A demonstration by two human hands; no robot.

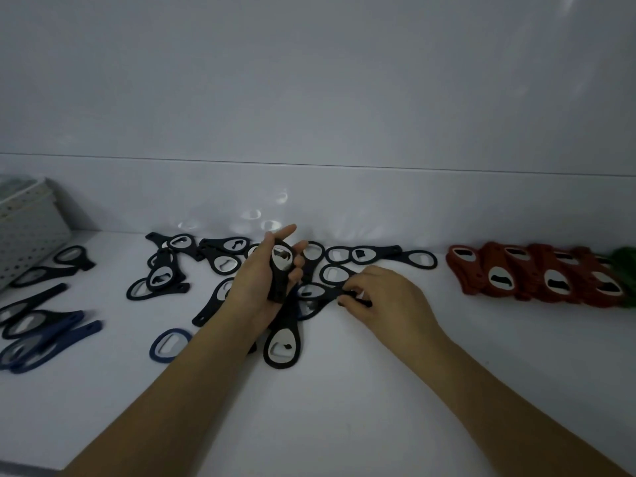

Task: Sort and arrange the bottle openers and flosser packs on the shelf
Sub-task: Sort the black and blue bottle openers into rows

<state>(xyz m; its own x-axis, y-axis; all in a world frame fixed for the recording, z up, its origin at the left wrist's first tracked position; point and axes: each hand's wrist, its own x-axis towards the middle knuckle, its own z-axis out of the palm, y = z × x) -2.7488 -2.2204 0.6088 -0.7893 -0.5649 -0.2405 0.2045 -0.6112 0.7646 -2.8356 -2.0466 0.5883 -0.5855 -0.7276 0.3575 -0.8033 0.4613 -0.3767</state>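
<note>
The left hand is raised above the white shelf, palm turned up, with a black bottle opener lying upright across the palm; the thumb and lower fingers curl around its handle, while the index finger extends straight beyond the opener's metal head. The right hand rests low on the shelf, palm down, its thumb and fingertips pinched together on the handle end of a second black opener that lies flat on the surface. Beyond and between the fingers of both hands lies a loose scatter of black openers, several overlapping. One black opener lies directly beneath the left wrist, head toward the camera. A single blue opener lies outboard of the left forearm. Further outboard of the left hand sits a mixed group of black and blue openers, with a perforated white basket behind it. Well outboard of the right hand, red openers lie in an overlapping row, with a green item at the far end, too blurred to identify.
</note>
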